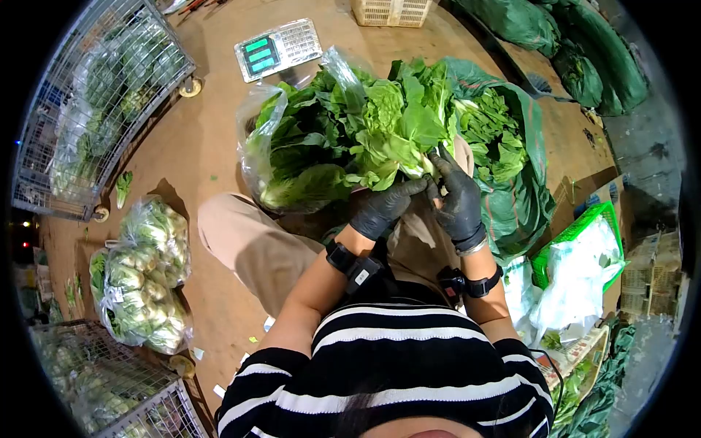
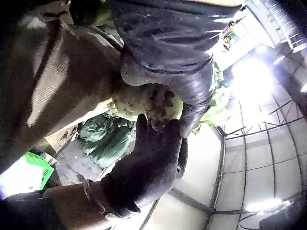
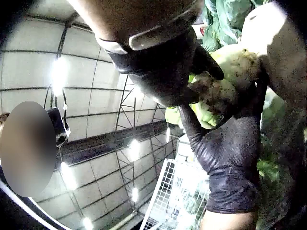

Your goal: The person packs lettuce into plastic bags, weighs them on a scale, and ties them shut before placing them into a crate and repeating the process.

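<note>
In the head view, a head of leafy greens (image 1: 400, 150) with broad light leaves lies across both black-gloved hands, its pale root end toward the body. My left hand (image 1: 382, 209) grips it near the base from the left. Fingers of my right hand (image 1: 458, 201) pinch at the base from the other side. Both wrist views show the dirty brown root end (image 2: 160, 105) between the hands. Directly behind, a clear plastic bag (image 1: 257, 150) holds darker greens (image 1: 310, 135). To the right, a green woven sack (image 1: 537, 164) contains more loose leaves (image 1: 496, 131).
A digital scale (image 1: 279, 50) stands beyond the bag. Bagged vegetables (image 1: 142, 277) sit on the floor at left, between wire cages (image 1: 95, 109). At right are a green crate (image 1: 566, 237) with white plastic bags (image 1: 577, 277). Large green sacks (image 1: 584, 44) lie at the far right.
</note>
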Tool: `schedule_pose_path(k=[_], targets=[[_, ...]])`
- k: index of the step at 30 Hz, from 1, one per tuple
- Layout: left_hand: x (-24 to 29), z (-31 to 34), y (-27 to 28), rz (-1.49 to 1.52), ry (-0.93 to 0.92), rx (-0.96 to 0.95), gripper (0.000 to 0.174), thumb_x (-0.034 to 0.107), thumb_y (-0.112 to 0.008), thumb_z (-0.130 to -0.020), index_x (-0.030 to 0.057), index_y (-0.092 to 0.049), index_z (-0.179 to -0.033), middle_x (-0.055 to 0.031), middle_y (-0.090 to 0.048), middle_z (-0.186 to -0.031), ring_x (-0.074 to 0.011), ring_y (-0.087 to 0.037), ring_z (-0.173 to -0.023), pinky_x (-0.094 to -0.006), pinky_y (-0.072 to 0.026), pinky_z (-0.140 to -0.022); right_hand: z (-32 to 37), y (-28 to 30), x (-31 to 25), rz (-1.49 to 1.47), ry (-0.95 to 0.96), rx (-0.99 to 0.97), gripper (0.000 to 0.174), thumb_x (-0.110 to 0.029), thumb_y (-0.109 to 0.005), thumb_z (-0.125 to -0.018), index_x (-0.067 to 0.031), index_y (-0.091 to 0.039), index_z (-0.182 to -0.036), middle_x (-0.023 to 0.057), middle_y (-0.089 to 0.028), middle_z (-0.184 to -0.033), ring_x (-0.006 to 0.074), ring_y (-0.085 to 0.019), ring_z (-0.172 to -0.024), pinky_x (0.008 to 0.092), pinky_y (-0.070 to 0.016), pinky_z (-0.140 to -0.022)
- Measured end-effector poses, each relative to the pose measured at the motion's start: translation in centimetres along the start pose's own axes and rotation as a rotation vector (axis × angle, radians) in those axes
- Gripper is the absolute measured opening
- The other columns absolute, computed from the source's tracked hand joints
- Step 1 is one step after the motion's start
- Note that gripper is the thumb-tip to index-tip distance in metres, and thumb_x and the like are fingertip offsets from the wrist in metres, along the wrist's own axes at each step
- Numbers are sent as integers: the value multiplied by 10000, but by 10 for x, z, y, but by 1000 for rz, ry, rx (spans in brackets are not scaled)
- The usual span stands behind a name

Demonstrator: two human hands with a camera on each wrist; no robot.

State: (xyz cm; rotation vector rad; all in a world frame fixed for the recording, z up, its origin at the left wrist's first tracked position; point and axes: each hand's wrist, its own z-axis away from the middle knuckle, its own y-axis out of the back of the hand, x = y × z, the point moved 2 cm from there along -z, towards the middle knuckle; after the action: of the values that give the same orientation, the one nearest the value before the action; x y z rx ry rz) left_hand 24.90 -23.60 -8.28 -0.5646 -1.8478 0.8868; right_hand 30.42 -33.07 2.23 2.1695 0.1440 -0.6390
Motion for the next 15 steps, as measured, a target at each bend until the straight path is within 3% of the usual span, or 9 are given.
schedule_pose_path(k=[5,7,9,11,12,13,15], targets=[[6,-3,-14,213,-27,45,382,100,-494,-795,-11,-390,-1146,-98,-462,-1126,-196,-444,-1033,-329,-319,-929,13,-14,11,-163,-104,163,403,-35,-516,-662,10,-482,-1061,195,-568,-850,315,-568,-725,323,-453,-649],[1,-4,-13,210,-19,179,379,119,-481,-808,-10,-388,-1152,-103,-456,-1137,-200,-438,-1046,-333,-326,-924,20,-20,14,-66,-77,190,340,-1,-487,-691,45,-481,-1028,172,-566,-864,200,-574,-750,271,-454,-652],[-5,-3,-8,130,-29,176,390,154,-477,-822,-5,-381,-1165,-104,-460,-1134,-201,-441,-1046,-335,-334,-919,28,-27,30,-170,-93,211,308,25,-471,-710,36,-485,-1018,144,-570,-879,183,-565,-773,287,-463,-652],[-1,-8,-10,186,0,215,390,163,-482,-828,-3,-384,-1167,-99,-470,-1119,-196,-448,-1034,-333,-344,-910,34,-26,51,-785,-347,377,291,63,-447,-721,19,-496,-1005,117,-569,-906,172,-559,-785,291,-475,-641],[2,-10,-17,191,-70,295,371,158,-481,-832,3,-396,-1157,-99,-477,-1111,-196,-456,-1022,-332,-354,-898,44,-30,73,-1146,-468,396,259,53,-473,-736,-3,-509,-987,101,-565,-895,179,-561,-792,277,-483,-629],[4,-10,-18,193,-78,293,371,158,-481,-832,3,-396,-1157,-99,-477,-1111,-196,-456,-1022,-332,-354,-898,37,-23,65,-1563,-456,386,205,-35,-517,-767,-6,-515,-970,88,-566,-834,145,-549,-708,223,-453,-558],[6,-9,-17,176,-61,315,453,185,-580,-778,25,-405,-1165,-59,-470,-1118,-155,-451,-1008,-288,-344,-900,32,-2,74,-1378,-406,38,178,-76,-512,-794,-11,-519,-960,74,-564,-781,114,-504,-610,203,-397,-501]])
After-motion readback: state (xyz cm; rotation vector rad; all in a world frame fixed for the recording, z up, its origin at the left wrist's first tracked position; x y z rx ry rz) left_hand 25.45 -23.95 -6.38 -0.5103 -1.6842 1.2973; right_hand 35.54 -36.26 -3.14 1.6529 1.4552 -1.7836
